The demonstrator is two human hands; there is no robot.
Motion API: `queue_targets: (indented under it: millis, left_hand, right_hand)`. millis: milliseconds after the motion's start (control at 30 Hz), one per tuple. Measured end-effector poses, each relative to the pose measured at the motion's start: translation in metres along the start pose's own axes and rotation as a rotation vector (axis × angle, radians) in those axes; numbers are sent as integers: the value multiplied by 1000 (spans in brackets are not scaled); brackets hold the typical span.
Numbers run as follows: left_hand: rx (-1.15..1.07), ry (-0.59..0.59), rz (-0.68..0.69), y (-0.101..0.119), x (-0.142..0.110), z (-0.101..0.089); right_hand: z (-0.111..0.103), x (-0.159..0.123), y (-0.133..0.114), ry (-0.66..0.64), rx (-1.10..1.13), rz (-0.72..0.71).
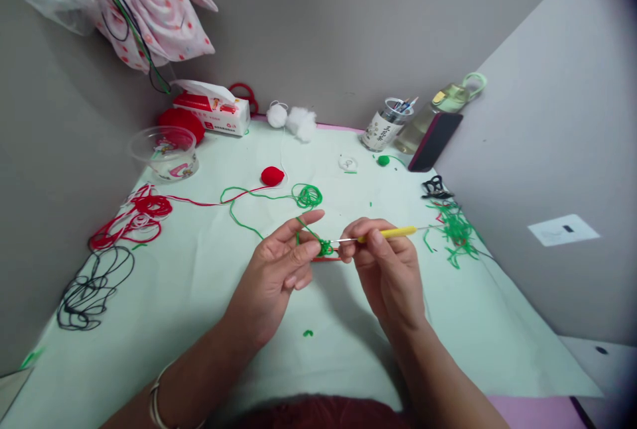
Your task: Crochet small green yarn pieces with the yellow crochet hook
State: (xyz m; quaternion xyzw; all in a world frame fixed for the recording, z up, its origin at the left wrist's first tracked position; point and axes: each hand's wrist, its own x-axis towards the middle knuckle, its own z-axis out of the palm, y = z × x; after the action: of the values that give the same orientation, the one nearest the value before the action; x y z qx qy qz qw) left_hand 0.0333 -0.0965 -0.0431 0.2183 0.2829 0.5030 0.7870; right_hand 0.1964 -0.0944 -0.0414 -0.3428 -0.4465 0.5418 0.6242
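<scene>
Our right hand (385,253) grips yellow hook (391,233), fingers curled snugly on handle. Our left hand (286,260) pinches green stitches (325,247) between thumb and fingertips, forefinger raised. Stitches sit between both grips, hook tip at them; whether inserted, we cannot tell. Green strand (243,223) reaches left hand from beyond. Past left grip: green coil (309,196), farther red ball (272,176). Right of right grip: green scraps (456,227). Nearer us than both grips: green bit (308,333).

Small green yarn piece (325,248) at the metal tip of a near-level yellow-handled hook (399,232)
</scene>
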Motion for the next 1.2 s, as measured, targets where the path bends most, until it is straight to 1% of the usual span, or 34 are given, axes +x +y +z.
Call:
queue_targets:
  millis: [100, 267, 367, 500, 567, 633, 700, 733, 800, 900, 1000, 1033, 1067, 1100, 1133, 1200]
  left_hand:
    - [34, 17, 32, -2, 0, 1]
    - [52, 14, 6, -2, -1, 2]
    - [20, 12, -27, 0, -1, 3]
    - [-13, 4, -51, 1, 0, 2]
    - [9, 4, -29, 0, 1, 1]
    - [69, 15, 25, -3, 0, 0]
    - [158, 46, 92, -6, 0, 0]
    - [200, 67, 120, -7, -1, 0]
    - [264, 111, 144, -9, -2, 1]
    - [282, 140, 120, -11, -4, 3]
    - [224, 108, 73, -13, -3, 4]
    - [188, 80, 38, -12, -2, 3]
    - [146, 47, -6, -11, -1, 2]
    - [98, 20, -48, -10, 1, 1]
    - [53, 4, -80, -8, 2, 1]
    - [6, 2, -100, -3, 4, -1]
  right_hand:
    - [0, -1, 0, 12, -11, -3]
    - [-3, -4, 2, 20, -137, -118]
    - [-4, -4, 2, 23, -156, -122]
    - [-3, -2, -1, 48, -118, -101]
    - [-2, -1, -2, 44, -77, -72]
    - [-1, 0, -3, 24, -36, -34]
    - [0, 0, -1, 12, -41, -21]
    - [0, -1, 0, 12, -69, -37]
    - [1, -4, 2, 11, -178, -122]
    - [5, -13, 5, -16, -472, -323]
    - [6, -20, 8, -22, -833, -537]
    - [5, -21, 9, -18, -899, -587]
    - [3, -20, 9, -13, -915, -605]
    - [1, -18, 7, -7, -881, -588]
    - [-1, -15, 5, 1, -799, -540]
    - [-4, -8, 1, 33, -563, -377]
